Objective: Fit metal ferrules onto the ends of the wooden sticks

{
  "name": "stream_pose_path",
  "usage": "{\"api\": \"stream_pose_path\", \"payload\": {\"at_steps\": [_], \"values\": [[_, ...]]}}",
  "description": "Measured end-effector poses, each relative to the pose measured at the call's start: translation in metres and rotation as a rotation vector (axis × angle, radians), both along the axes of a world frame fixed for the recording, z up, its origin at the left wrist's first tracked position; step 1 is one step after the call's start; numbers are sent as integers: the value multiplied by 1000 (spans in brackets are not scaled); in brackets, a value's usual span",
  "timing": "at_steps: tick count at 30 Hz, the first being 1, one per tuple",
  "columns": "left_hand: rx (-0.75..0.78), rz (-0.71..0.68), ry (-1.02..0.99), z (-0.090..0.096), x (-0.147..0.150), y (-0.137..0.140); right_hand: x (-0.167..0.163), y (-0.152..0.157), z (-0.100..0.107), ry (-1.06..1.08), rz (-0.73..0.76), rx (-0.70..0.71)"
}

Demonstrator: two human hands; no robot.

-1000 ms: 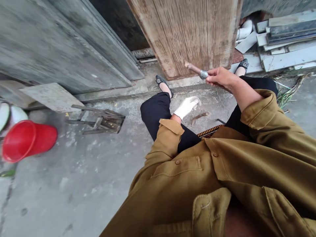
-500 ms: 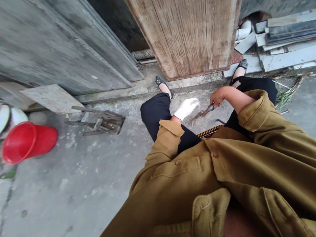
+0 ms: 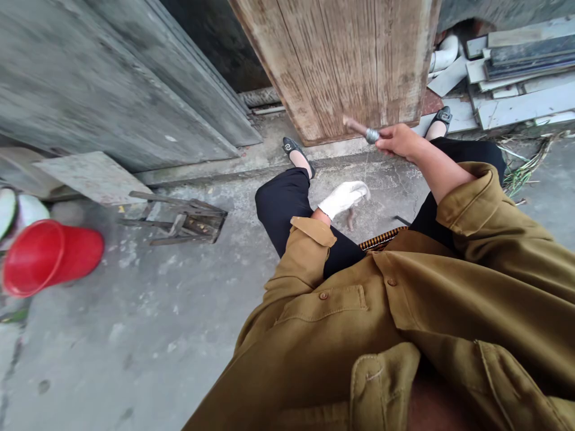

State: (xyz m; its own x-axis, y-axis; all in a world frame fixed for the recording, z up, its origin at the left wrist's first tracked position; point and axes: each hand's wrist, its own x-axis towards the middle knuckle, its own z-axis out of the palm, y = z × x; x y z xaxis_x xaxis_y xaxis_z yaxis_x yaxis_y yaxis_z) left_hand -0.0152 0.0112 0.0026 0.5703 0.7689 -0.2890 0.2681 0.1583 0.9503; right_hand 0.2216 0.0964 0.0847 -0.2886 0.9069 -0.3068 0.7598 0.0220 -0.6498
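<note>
My right hand, bare, is closed round a brown wooden stick with thin grey wire wound about it. It is raised in front of the wooden panel's lower edge. From the winding a fine strand runs down to my left hand, which wears a white glove. The gloved fingers are curled together where the strand meets them; their grip is partly hidden. Just under the glove shows a short brown stick-like piece; whether the hand touches it I cannot tell.
A planked wooden panel stands ahead against the step. White boards and a white pipe are piled at right. To the left are an overturned wooden stool and a red bucket on concrete.
My right hand has risen away from the left one, and its stick now points left and up instead of down. The strand between the hands shows now. The gloved hand has barely shifted.
</note>
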Motion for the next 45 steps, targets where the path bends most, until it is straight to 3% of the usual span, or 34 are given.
{"api": "stream_pose_path", "payload": {"at_steps": [3, 6, 10, 12, 14, 17, 20, 23, 26, 29, 31, 33, 36, 39, 42, 45], "values": [[30, -42, 29, 3, -5, 0, -5, 0, -7, -407, 195, 15], [64, 51, 41, 0, -11, 2, -11, -8, -13, -569, 444, -95], [191, 188, 46, -5, -15, 7, -13, -20, -8, -305, 733, -564], [279, 231, 98, -2, -14, 9, -8, -22, 0, -65, 785, -680], [325, 267, 165, 5, -13, 10, 1, -19, 9, 167, 694, -600], [296, 285, 177, 14, -11, 10, 11, -11, 15, 385, 314, -301], [231, 218, 121, 13, -7, 8, 11, -6, 11, 403, 17, -116], [141, 45, 81, 6, -1, 2, 3, -4, 1, 335, -67, -65], [79, -69, 47, 3, 2, -3, -6, -3, -6, 13, 23, -41], [87, -108, 43, 4, -1, -3, -12, -7, -11, -445, 287, -11], [135, -75, 75, 5, -5, -1, -16, -12, -14, -604, 475, -112], [192, -3, 121, 6, -8, 2, -17, -18, -15, -596, 608, -328], [257, 95, 130, 5, -10, 6, -14, -24, -10, -331, 747, -656], [291, 158, 94, 6, -11, 7, -4, -23, 5, 21, 774, -726], [268, 216, 98, 8, -10, 8, 9, -16, 18, 290, 458, -467], [167, 184, 63, 8, -7, 6, 15, -7, 18, 316, 22, -194]]}}
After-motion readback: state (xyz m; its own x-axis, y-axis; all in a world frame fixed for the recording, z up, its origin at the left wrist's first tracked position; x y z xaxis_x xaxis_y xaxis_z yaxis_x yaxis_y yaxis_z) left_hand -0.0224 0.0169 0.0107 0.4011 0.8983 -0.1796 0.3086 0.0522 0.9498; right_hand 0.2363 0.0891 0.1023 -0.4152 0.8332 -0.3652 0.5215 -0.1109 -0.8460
